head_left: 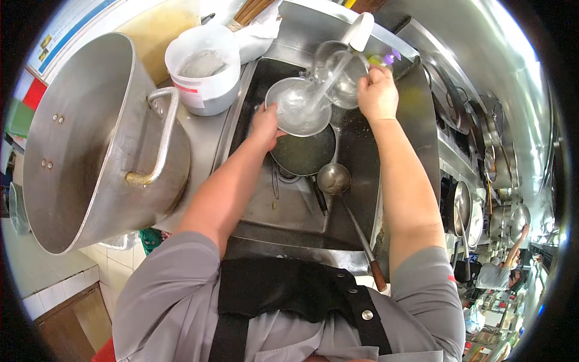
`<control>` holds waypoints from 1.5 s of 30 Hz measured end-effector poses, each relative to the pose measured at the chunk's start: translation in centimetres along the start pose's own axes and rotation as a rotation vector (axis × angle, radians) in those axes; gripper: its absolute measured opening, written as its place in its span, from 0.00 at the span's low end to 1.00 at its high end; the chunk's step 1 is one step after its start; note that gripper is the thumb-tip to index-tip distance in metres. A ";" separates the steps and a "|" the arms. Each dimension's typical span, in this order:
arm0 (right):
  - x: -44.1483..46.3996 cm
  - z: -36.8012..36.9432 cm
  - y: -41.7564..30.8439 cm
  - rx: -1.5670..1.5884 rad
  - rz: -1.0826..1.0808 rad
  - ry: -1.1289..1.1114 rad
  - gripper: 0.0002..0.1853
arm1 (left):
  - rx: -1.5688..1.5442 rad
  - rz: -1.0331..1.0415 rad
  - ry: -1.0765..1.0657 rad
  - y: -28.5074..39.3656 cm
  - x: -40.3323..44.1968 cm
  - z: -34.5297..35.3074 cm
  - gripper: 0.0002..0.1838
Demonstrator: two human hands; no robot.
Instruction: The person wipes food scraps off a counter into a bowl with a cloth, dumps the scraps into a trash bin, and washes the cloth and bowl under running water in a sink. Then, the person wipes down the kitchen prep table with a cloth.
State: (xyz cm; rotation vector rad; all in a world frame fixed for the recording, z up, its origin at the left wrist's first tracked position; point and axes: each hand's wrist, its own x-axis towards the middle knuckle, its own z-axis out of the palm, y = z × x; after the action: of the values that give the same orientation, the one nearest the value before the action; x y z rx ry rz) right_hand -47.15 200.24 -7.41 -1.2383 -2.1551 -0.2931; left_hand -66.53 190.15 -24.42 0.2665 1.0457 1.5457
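Note:
My left hand [264,125] grips the rim of a round bowl [288,111] over the sink [289,211]. A stream of water from the white tap [360,32] splashes into this bowl. My right hand [378,95] is closed on the edge of a second, shiny see-through-looking bowl [345,90], tilted beside the stream. Below the left bowl, a dark pan [307,151] rests in the sink, its handle towards me. A long ladle [333,178] with a wooden handle end lies across the sink's front edge.
A large metal pot [78,151] with a thick side handle stands on its side at the left. Next to the sink is a white plastic tub [205,72] holding a strainer. Pans [463,208] line the right side, and another person [497,274] is further off.

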 end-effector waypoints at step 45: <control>-5.1 3.9 4.1 0.392 0.539 -0.526 0.15 | 0.102 0.035 -0.147 0.6 -2.8 2.9 0.27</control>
State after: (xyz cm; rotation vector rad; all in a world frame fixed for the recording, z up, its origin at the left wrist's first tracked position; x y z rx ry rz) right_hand -43.47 200.69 -14.10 -1.7105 -2.0270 0.7171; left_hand -64.13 189.09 -21.28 0.4644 1.0095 1.4818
